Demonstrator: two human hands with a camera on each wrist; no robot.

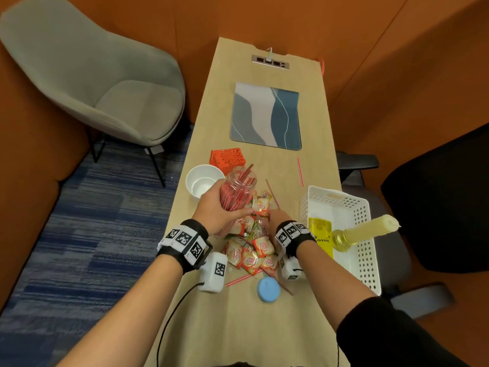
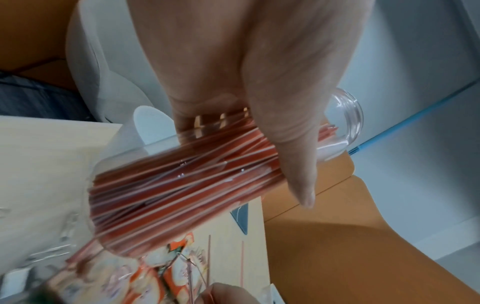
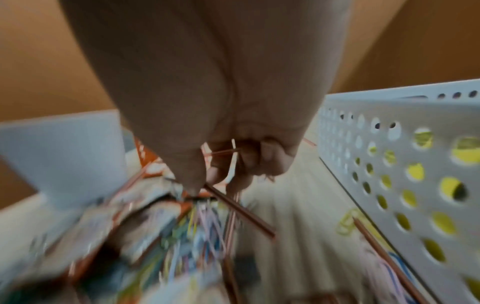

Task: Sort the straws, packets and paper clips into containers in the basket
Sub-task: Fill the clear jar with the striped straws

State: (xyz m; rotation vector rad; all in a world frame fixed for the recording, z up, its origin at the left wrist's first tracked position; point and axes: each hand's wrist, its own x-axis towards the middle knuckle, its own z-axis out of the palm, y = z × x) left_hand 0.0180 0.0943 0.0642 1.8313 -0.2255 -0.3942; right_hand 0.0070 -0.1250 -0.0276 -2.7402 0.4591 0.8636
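My left hand [image 1: 215, 210] grips a clear plastic jar [image 1: 239, 190] packed with red-and-white straws [image 2: 182, 185], tilted with its mouth away from me. My right hand [image 1: 277, 218] reaches into the pile of orange-and-white packets [image 1: 251, 254], its fingers [image 3: 226, 166] curled round a few thin straws [image 3: 235, 197]. Coloured paper clips [image 3: 197, 224] lie mixed among the packets. A loose straw [image 1: 300, 172] lies further up the table. The white perforated basket [image 1: 362, 250] stands at the right.
A white paper cup [image 1: 202, 181] and an orange perforated holder [image 1: 229, 157] stand left of the jar. A blue lid [image 1: 268, 289] lies near me. The basket holds a yellow packet [image 1: 321, 234] and a yellow bottle [image 1: 365, 230]. A patterned mat [image 1: 267, 115] lies further away.
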